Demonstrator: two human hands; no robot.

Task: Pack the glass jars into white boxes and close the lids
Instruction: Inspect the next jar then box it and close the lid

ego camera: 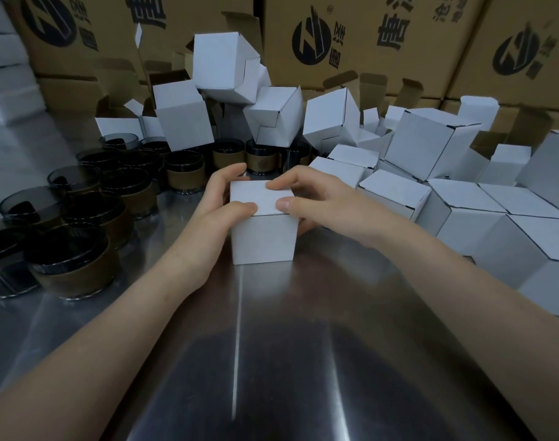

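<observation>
- At mid-table, one white box (262,237) stands upright on the steel table (271,345), lid flap down flat on top. Contents hidden, can't tell if a jar is inside.
- Left hand (219,202) grips the box's left side: thumb lies on the near-left edge of the lid, fingers curl round the left and far sides.
- Right hand (316,198) grips the box's right side: thumb presses the near-right edge of the lid, index finger lies on the lid's far part, the other fingers wrap low round the right wall.
- Both forearms come in from the near edge and are bare.
- Glass jars (71,259): dark smoked glass with brown bands, open tops, clustered on the left from near-left back to far centre, upright.
- Closed boxes (481,218): white, packed close together on the right, some touching, near the right hand.
- Open boxes (220,68): white, flaps up, tumbled in a loose heap at far centre, tilted every way, some sitting over the far jars.
- Brown cartons (351,43) with black logos and print stand as a wall along the far side.
</observation>
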